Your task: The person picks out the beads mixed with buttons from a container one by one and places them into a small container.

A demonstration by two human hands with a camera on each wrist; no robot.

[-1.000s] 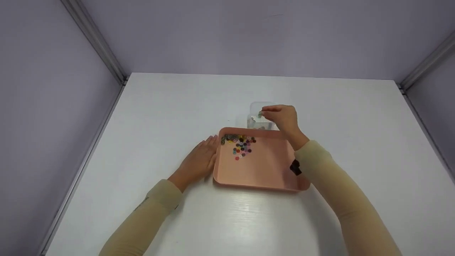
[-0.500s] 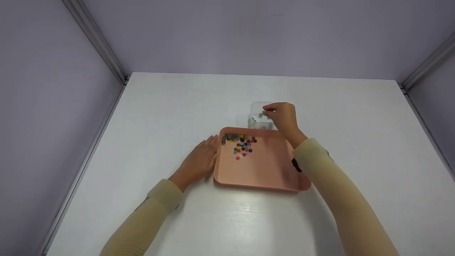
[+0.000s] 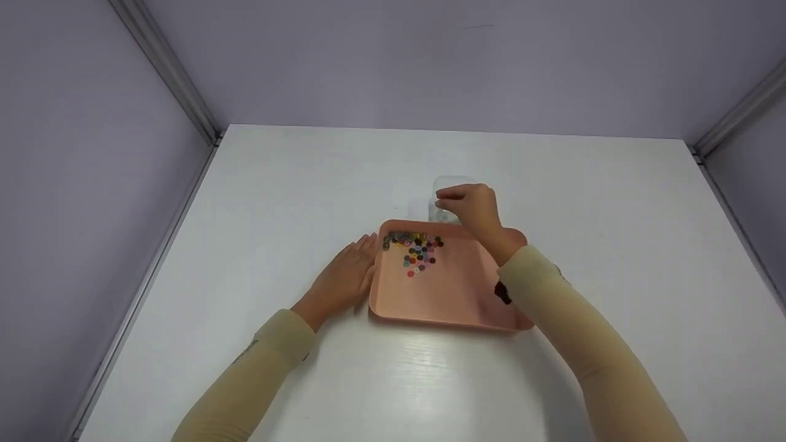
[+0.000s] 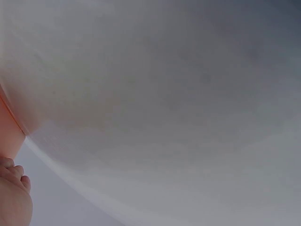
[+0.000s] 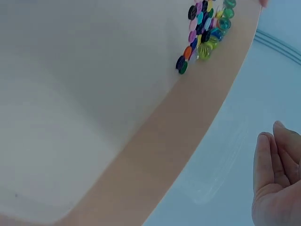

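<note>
A pink tray (image 3: 448,301) lies at the table's centre with a pile of several coloured buttons (image 3: 415,250) in its far left corner. Just behind it stands a small clear container (image 3: 447,183). My right hand (image 3: 470,207) hovers over that container and the tray's far rim, fingers pointing left. In the right wrist view the right hand (image 5: 277,188) shows relaxed fingers and an empty palm beside the tray rim (image 5: 155,155), with the buttons (image 5: 204,28) further off. My left hand (image 3: 345,276) lies flat on the table, fingertips against the tray's left side.
The white table (image 3: 307,172) is boxed in by grey walls with metal corner rails (image 3: 166,67). In the left wrist view only the left hand's fingers (image 4: 14,188) and a blurred strip of the pink tray (image 4: 9,127) show.
My right hand moved left and nearer the tray, now covering most of the clear container. The green button seen at its fingertips earlier is no longer there. The left hand stayed put.
</note>
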